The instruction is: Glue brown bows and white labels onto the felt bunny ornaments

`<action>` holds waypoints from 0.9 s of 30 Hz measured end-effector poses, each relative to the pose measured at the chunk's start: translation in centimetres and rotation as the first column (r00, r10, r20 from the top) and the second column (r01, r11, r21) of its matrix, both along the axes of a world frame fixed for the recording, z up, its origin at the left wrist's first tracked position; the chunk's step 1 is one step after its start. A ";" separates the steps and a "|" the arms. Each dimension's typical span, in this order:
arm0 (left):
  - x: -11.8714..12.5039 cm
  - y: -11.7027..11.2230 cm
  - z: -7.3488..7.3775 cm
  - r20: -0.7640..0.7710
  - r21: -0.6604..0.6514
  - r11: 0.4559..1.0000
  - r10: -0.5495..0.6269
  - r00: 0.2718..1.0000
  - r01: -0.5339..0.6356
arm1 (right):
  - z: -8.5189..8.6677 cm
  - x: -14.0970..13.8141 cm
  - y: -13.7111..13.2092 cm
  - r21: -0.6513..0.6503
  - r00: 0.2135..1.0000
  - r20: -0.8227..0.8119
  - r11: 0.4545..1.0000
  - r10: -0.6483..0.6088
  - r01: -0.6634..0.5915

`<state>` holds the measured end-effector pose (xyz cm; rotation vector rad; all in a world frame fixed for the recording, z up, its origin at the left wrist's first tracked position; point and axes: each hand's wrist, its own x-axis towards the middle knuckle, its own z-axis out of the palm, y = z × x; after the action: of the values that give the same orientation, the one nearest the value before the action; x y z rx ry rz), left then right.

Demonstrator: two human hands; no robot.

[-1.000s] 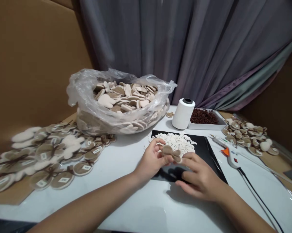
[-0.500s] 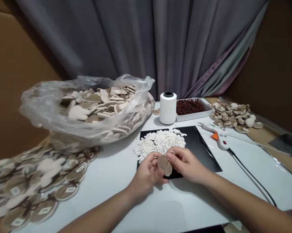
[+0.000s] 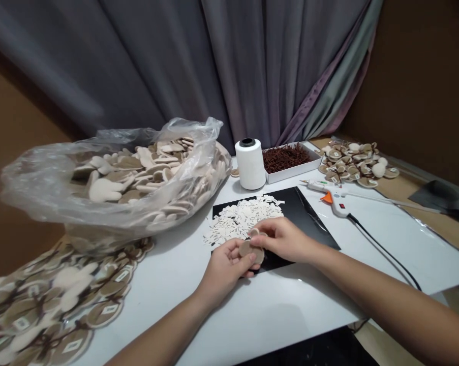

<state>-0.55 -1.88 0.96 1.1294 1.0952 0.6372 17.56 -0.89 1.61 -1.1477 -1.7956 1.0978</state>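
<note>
A small tan felt piece [image 3: 251, 250] with rounded lobes sits between my hands, just off the near edge of a heap of small white paper labels [image 3: 240, 219]. My left hand [image 3: 226, 265] holds it from below with the fingers curled around it. The fingertips of my right hand [image 3: 280, 238] pinch its upper edge. Most of the piece's back is hidden by my fingers. Both hands are over a black mat [image 3: 309, 218] that bears the labels.
A clear plastic bag [image 3: 34, 190] of felt shapes stands at left, above a spread of finished tagged pieces [image 3: 54, 305]. Behind the mat are a white thread spool [image 3: 250, 164] and a tray of brown strips [image 3: 286, 158]. A corded glue gun [image 3: 334, 199] and another pile [image 3: 353, 162] lie at right.
The whole view has swung, so the table sits further left and higher. The felt piece has turned in my fingers, and my right hand has moved slightly up and back.
</note>
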 end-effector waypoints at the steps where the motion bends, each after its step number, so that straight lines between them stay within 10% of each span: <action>1: 0.0 0.0 0.0 -0.005 -0.006 1.000 0.020 1.000 -0.020 | 0.5 0.7 0.1 0.040 0.998 0.007 0.998 -0.058 0.058; 4: 0.1 0.1 0.0 0.011 -0.024 0.997 0.069 0.998 -0.068 | 2.4 4.2 -0.4 0.358 0.883 0.160 0.859 -0.442 0.366; 7: 0.2 0.1 0.0 0.049 -0.063 0.994 0.095 0.994 -0.092 | 3.0 9.5 -1.9 0.475 0.505 0.480 0.696 -0.717 0.538; 10: 0.2 0.0 -0.1 0.073 -0.090 0.991 0.103 0.992 -0.096 | 1.1 14.5 -3.0 0.245 0.265 0.802 0.700 -0.535 0.670; 16: 0.1 0.0 -0.5 0.116 -0.076 0.996 0.056 0.992 -0.047 | -3.0 17.6 -1.4 -0.028 0.389 0.873 0.766 -0.294 0.642; 23: 0.0 0.2 -0.5 0.170 -0.140 0.989 0.081 0.982 -0.057 | -1.9 17.0 -0.1 0.003 0.377 0.870 0.769 -0.317 0.640; 27: 0.0 0.4 -0.8 0.252 -0.194 0.976 0.142 0.957 -0.093 | -1.4 16.8 -1.3 -0.066 0.529 0.744 0.743 -0.408 0.666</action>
<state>-0.53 -1.52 0.14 0.8007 0.9728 0.7439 34.37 -2.15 0.26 -2.4169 -1.5258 0.6105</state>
